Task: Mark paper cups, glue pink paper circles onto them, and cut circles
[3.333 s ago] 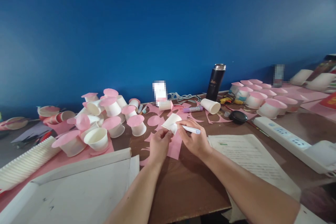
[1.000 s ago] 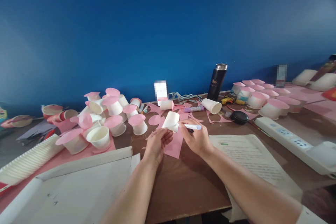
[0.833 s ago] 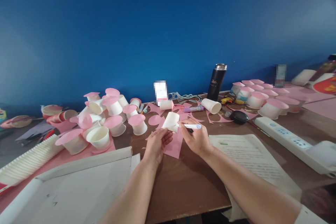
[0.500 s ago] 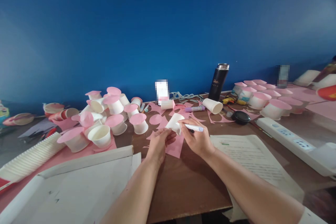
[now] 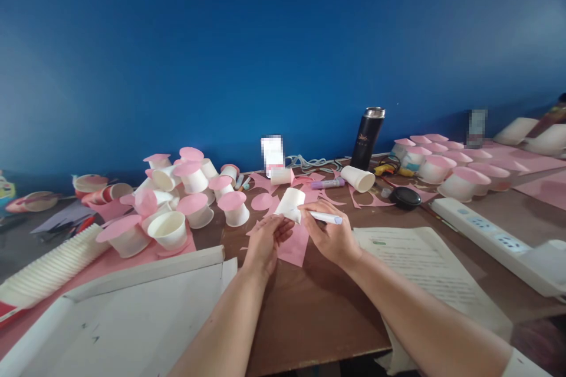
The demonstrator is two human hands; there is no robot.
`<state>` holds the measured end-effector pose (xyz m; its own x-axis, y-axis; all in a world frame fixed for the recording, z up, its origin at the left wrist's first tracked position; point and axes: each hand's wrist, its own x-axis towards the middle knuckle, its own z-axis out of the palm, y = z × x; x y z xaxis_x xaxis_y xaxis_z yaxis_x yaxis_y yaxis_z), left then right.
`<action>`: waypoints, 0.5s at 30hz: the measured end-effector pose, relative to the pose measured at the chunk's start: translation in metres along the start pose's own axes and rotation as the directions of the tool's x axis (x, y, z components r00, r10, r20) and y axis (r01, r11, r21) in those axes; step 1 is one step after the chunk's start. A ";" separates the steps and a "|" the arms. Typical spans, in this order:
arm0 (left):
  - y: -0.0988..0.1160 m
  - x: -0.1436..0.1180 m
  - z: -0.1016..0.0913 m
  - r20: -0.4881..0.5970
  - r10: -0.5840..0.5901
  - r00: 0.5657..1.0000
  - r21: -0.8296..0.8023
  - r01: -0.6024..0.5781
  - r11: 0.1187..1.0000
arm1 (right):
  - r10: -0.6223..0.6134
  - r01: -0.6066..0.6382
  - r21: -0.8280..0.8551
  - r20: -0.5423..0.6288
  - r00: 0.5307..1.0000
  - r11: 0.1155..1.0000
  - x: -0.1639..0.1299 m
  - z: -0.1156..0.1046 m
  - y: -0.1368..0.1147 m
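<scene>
Tons of stuff on the brown desk [image 5: 309, 318]: big white cardboard sheet [image 5: 132, 312] lower left, printed paper [image 5: 424, 271] on the right, heap of pink-topped paper cups [image 5: 190, 194] off to the left, black thermos [image 5: 368, 137] at the back. Mid-desk, over a pink paper scrap [image 5: 295, 245]: left hand [image 5: 265, 238] with fingertips pinching the rim of a white paper cup [image 5: 289, 203], tipped on its side. Right hand [image 5: 331, 235] just beside it, fingers pressed around a white marker [image 5: 325, 218], tip touching the cup
</scene>
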<state>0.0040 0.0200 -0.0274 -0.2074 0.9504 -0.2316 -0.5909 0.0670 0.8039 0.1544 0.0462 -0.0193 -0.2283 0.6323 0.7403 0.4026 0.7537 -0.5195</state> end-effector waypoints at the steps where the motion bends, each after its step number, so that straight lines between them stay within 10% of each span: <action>1: 0.000 0.000 0.000 -0.002 0.012 1.000 -0.008 -0.012 1.000 | -0.007 0.006 0.015 0.018 1.000 1.000 -0.001 0.000 0.000; 15: -0.001 -0.001 0.000 0.013 0.050 0.999 -0.036 -0.050 0.998 | 0.016 -0.017 0.008 0.028 0.999 1.000 0.000 0.000 0.000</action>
<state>0.0044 0.0188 -0.0281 -0.2265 0.9565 -0.1839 -0.6077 0.0088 0.7941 0.1546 0.0460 -0.0192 -0.2466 0.6493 0.7194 0.3990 0.7446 -0.5352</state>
